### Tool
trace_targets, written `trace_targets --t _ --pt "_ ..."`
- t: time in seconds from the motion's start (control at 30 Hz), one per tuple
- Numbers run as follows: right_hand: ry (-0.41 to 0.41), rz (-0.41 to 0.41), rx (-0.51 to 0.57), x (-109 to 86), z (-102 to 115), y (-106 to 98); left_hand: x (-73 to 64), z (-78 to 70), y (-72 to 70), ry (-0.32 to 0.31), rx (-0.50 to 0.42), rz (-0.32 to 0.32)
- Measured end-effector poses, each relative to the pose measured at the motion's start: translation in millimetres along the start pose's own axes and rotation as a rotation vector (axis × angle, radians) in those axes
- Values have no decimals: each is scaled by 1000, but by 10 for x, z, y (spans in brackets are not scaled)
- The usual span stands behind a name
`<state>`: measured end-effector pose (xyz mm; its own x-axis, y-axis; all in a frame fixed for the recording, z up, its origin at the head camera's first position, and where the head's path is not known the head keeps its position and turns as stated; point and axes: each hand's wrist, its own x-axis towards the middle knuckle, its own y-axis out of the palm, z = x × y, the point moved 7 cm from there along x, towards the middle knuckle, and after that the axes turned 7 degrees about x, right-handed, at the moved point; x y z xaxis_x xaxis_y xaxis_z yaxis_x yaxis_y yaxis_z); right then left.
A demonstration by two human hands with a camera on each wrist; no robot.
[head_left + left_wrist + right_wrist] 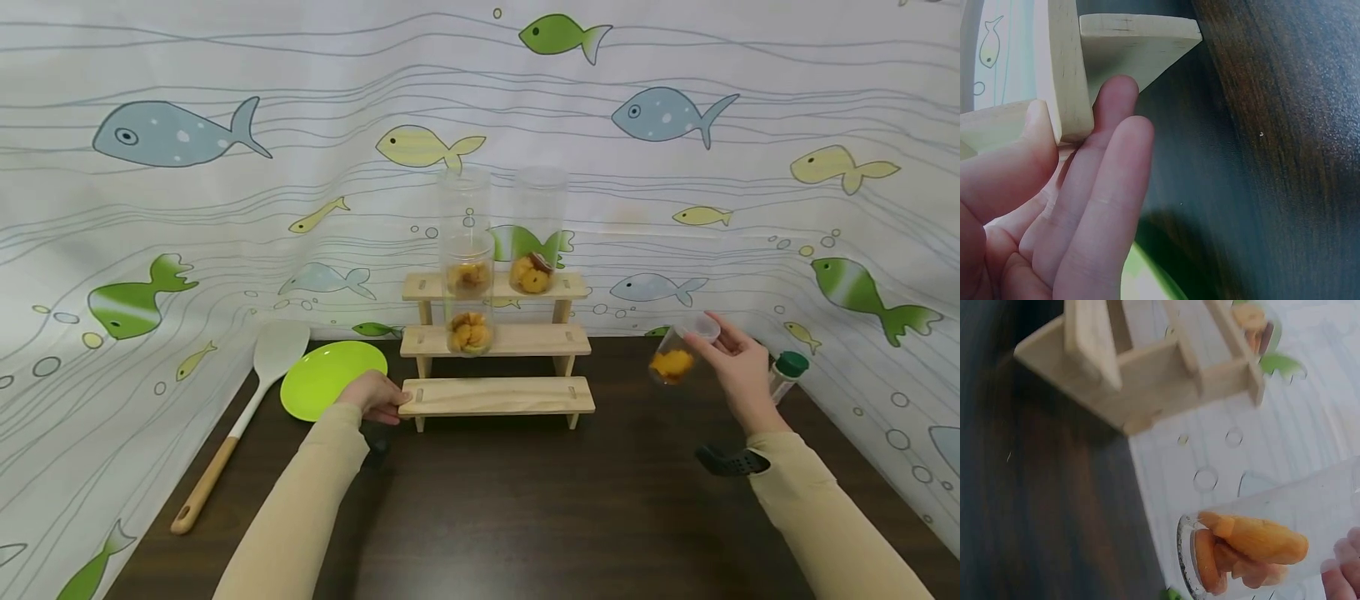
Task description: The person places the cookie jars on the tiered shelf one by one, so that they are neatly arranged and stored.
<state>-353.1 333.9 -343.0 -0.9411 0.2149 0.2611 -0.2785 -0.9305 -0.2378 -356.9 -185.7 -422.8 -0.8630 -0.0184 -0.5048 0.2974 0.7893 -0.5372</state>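
My left hand [371, 393] grips the left end of a three-step wooden stand [495, 397] at its lowest board. In the left wrist view the thumb [1036, 140] lies over the board and two fingers extend beneath it. Off to the right of the stand, my right hand [738, 371] holds a clear jar [678, 343] by its upper end, tilted above the table. Orange-yellow snack pieces [1260, 540] lie at the jar's bottom. One clear jar [470, 300] stands on the middle step; two more, a left jar [465, 208] and a right jar [540, 208], stand on the top step, all holding snacks.
A lime-green plate [322, 379] sits left of the stand, beside a white spatula [225, 446] with a wooden handle. Behind my right hand is a green-capped shaker bottle [790, 367]. Fish-patterned sheeting [315, 75] borders the dark table [555, 508] at the back and sides.
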Motion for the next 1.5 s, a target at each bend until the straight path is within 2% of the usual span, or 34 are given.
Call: trace_targets --t 0.2,0.43,0.53,0.7,1.07,1.27,1.5 --pt "-55 47 140 48 262 206 8 8 -9 4 -5 -4" --pt "-136 119 412 30 557 462 11 10 3 11 -15 -1" --pt "-156 143 421 15 641 571 12 12 6 17 -17 -4" --pt "-145 157 395 6 706 755 1 15 19 26 -12 -2" --pt "-122 178 281 107 784 1187 -45 0 21 25 -14 -14" --pt "-104 248 281 163 800 1424 -37 13 33 16 -13 -21" --pt "-104 266 350 220 799 1594 9 18 9 -2 -21 -21"
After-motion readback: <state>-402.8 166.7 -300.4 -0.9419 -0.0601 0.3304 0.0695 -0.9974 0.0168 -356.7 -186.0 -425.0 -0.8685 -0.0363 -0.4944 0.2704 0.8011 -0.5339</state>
